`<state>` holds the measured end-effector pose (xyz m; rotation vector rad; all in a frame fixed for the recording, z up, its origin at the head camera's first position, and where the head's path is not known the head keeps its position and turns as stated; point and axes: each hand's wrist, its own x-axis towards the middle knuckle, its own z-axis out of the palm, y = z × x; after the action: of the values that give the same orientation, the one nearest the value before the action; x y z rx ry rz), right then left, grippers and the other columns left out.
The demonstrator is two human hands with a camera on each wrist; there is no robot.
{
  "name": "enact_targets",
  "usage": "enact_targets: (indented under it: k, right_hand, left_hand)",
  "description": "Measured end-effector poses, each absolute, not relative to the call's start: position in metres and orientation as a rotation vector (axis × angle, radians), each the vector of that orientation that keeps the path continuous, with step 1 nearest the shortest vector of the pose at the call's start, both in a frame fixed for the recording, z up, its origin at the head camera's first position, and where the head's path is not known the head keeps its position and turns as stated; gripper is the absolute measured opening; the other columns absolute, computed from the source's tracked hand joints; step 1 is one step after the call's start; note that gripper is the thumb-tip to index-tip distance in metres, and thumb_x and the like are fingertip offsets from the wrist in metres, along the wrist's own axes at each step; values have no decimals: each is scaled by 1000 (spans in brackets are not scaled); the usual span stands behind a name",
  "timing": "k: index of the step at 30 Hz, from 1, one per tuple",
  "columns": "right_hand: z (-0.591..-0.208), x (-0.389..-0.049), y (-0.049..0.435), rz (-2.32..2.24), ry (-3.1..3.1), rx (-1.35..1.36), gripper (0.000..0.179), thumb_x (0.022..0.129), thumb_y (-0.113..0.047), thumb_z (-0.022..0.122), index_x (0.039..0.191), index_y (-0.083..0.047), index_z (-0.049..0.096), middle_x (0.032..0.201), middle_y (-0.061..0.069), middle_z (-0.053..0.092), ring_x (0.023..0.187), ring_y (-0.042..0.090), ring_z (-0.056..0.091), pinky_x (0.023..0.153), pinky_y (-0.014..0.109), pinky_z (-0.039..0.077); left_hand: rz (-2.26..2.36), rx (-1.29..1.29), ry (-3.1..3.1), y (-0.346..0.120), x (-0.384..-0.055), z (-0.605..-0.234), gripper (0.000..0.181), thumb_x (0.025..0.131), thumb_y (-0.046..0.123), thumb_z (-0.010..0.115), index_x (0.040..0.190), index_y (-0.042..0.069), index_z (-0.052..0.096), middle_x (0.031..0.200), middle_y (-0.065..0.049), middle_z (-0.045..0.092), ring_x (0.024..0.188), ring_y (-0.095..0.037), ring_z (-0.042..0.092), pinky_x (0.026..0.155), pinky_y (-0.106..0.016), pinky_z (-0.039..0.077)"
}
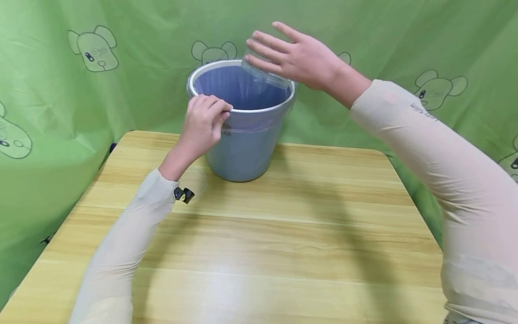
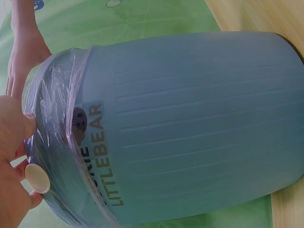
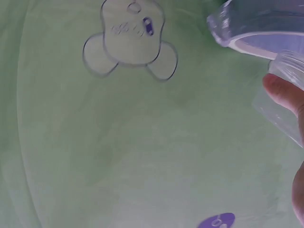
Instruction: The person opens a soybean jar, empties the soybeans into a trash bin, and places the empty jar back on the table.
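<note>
A blue-grey trash bin [image 1: 243, 153] with a white rim stands upright on the table, lined with a clear plastic bag [image 2: 52, 95] folded over its edge. My left hand [image 1: 204, 119] grips the bin's near left rim, fingers over the top and thumb outside. A small round cream disc [image 2: 37, 178] shows at its fingertips; what it belongs to I cannot tell. Above the bin's right side, my right hand [image 1: 303, 58] holds a clear plastic jar [image 3: 287, 69], tilted with its ridged end toward the bin's opening. The fingers partly cover the jar in the head view.
Under the bin is a wood-grain table [image 1: 263, 243] with rounded far corners. A green curtain [image 1: 154, 27] printed with cartoon heads hangs close behind and along the sides. A small black clip [image 1: 184, 195] sits at the left sleeve cuff.
</note>
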<state>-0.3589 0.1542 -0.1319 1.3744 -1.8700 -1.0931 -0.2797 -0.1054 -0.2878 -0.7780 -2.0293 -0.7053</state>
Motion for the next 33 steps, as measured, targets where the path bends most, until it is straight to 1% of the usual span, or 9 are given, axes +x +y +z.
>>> enact_targets:
  k: [3,6,9,13,18,21,27,30,33]
  right_hand:
    - [-136,-357,157,-844,-2057,1339,110,78,13,71,165,-13,8,172,15,12,159,33,12,130,51,4]
    - [-142,-357,162,-548,-2185,1260,107,83,-2,79,165,-15,12,172,12,13,159,31,11,131,48,1]
    - [-148,-357,170,-263,-2257,1133,120,72,-23,93,164,-16,17,171,11,17,159,30,12,131,44,0]
    - [-159,-351,185,211,-2312,935,129,59,-31,101,162,-15,24,169,7,26,157,22,20,130,35,8]
    - [-181,-310,193,1042,-2338,718,131,53,-16,101,160,-15,26,162,2,36,148,11,34,125,27,24]
    - [-200,-282,200,1443,-2252,717,123,53,-1,97,157,-13,32,156,7,42,143,16,41,123,32,33]
    - [-253,-252,217,1947,-2082,903,113,58,21,83,156,-11,34,157,14,42,147,29,38,125,36,31]
    - [-280,-245,220,2021,-2116,962,114,60,22,80,158,-11,30,159,15,39,148,30,37,127,36,28]
    - [-307,-240,219,2011,-2210,978,117,61,19,81,159,-11,25,162,16,34,150,31,34,128,42,25]
  left_hand:
    - [-707,-780,-2021,-105,-280,-288,11,98,5,62,100,0,71,97,-16,72,93,-35,59,97,-50,43]
    - [-706,-779,-2017,-105,-280,-288,11,98,5,62,100,0,71,97,-16,72,92,-34,58,96,-50,43]
    - [-705,-778,-2015,-105,-279,-288,11,98,5,62,100,0,71,97,-16,72,92,-34,58,96,-50,43]
    - [-705,-778,-2001,-104,-279,-288,11,98,5,62,100,0,71,97,-16,71,92,-34,59,97,-50,43]
    - [-704,-773,-1985,-106,-279,-288,11,98,5,62,100,0,72,98,-16,72,93,-34,60,99,-50,42]
    - [-702,-771,-1981,-109,-279,-288,11,98,6,63,100,0,72,98,-16,72,94,-35,60,99,-51,42]
    - [-692,-768,-1975,-115,-278,-286,12,98,7,62,101,0,72,98,-16,72,94,-35,60,98,-51,42]
    - [-692,-768,-1983,-117,-278,-285,13,99,7,62,101,0,72,99,-16,72,94,-35,60,98,-51,42]
    - [-709,-780,-1983,-119,-277,-284,13,99,8,62,102,0,72,101,-16,73,95,-35,60,100,-50,42]
